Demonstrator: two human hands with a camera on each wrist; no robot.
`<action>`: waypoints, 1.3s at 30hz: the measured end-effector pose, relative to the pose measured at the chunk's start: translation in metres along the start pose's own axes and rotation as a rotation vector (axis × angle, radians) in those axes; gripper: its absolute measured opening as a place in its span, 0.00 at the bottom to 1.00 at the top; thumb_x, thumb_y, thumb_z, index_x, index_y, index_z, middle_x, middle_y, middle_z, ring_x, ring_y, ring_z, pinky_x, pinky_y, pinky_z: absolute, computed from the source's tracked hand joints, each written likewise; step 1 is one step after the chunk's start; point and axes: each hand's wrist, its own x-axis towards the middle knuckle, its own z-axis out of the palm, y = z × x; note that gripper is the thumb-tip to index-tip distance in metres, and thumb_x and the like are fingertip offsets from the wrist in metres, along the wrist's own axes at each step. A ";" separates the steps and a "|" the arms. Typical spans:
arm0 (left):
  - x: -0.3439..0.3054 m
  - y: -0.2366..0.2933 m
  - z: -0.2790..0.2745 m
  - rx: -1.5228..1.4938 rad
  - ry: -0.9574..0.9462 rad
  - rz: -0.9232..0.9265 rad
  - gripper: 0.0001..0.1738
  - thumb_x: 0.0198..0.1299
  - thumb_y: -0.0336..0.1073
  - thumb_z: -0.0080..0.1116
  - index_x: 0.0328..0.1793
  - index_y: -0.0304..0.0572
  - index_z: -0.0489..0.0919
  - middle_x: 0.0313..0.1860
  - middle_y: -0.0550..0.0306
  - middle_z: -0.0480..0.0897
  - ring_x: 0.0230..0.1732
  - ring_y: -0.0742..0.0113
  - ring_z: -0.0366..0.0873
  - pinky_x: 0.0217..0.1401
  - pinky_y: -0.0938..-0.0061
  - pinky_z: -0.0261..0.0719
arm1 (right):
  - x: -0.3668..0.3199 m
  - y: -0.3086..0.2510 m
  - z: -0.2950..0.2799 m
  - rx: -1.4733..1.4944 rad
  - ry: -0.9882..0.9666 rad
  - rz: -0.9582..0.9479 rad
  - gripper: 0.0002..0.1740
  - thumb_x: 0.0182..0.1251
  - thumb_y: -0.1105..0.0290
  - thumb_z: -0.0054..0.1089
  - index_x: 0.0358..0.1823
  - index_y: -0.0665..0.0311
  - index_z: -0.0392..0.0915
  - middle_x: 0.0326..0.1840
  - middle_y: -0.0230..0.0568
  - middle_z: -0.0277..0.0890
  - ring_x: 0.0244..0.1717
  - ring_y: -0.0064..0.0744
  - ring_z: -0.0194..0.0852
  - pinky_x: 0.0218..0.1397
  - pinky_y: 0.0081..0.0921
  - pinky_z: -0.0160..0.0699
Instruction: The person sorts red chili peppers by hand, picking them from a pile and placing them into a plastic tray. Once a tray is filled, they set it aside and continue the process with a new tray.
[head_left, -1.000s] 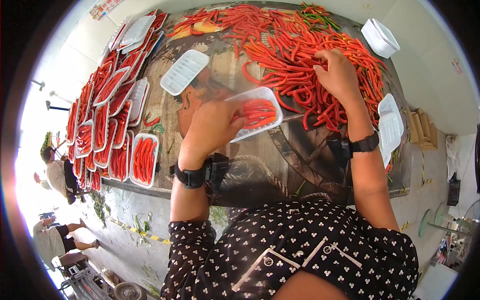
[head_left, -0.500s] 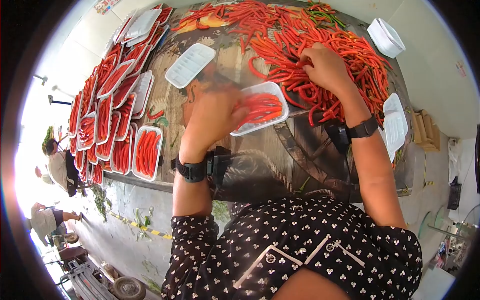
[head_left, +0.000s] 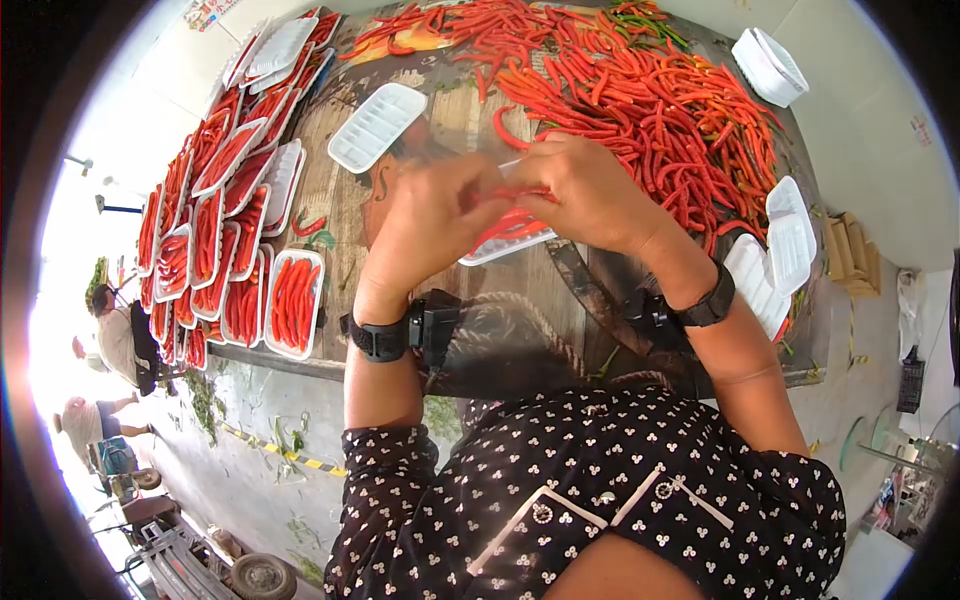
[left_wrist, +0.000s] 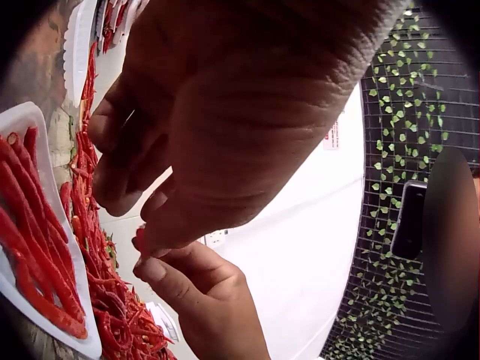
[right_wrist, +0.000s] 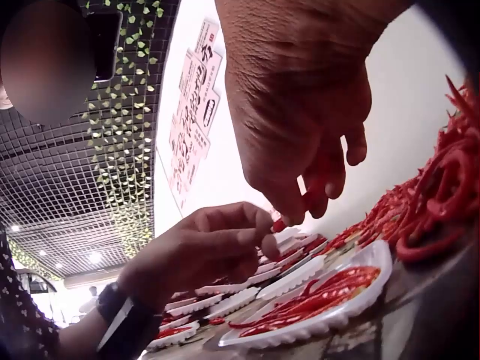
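Observation:
Over a white foam tray (head_left: 500, 254) part-filled with red chilies, my two hands meet at the fingertips. A red chili pepper (right_wrist: 280, 224) lies between them, mostly hidden by the fingers. My left hand (head_left: 428, 215) pinches one end with thumb and fingers. From the other side, my right hand (head_left: 592, 195) pinches it too, its thumb close to the left fingertips in the left wrist view. The chilies (left_wrist: 34, 217) in the tray lie side by side lengthwise, just below the hands.
A large heap of red chilies (head_left: 670, 130) spreads behind and right. Filled trays (head_left: 205, 240) are stacked along the left edge. One bare white tray (head_left: 378, 128) lies behind my left hand; more trays (head_left: 768, 68) stand far right, others (head_left: 790, 240) at the right edge.
My right hand has come from the chili heap leftward and toward me, bringing a chili to the left hand. The left hand stays over the tray, its fingers now on the chili.

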 end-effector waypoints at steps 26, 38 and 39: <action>-0.009 -0.024 -0.009 0.137 -0.235 -0.072 0.07 0.54 0.32 0.64 0.33 0.36 0.80 0.21 0.52 0.79 0.23 0.68 0.75 0.30 0.70 0.72 | -0.028 -0.004 0.026 -0.006 -0.141 0.184 0.03 0.50 0.73 0.63 0.27 0.64 0.80 0.30 0.42 0.79 0.38 0.47 0.77 0.44 0.40 0.75; -0.009 -0.022 -0.002 0.218 -0.287 -0.075 0.10 0.48 0.33 0.69 0.32 0.37 0.80 0.26 0.49 0.82 0.28 0.60 0.82 0.33 0.67 0.76 | -0.031 0.000 0.015 0.031 -0.110 0.175 0.03 0.52 0.74 0.62 0.28 0.64 0.81 0.31 0.43 0.80 0.37 0.47 0.77 0.44 0.40 0.75; -0.008 -0.022 -0.001 0.224 -0.294 -0.061 0.10 0.48 0.33 0.69 0.33 0.37 0.80 0.26 0.48 0.82 0.29 0.60 0.82 0.34 0.67 0.76 | -0.032 0.002 0.012 -0.004 -0.164 0.215 0.03 0.53 0.74 0.61 0.28 0.64 0.81 0.31 0.43 0.80 0.37 0.47 0.77 0.44 0.40 0.76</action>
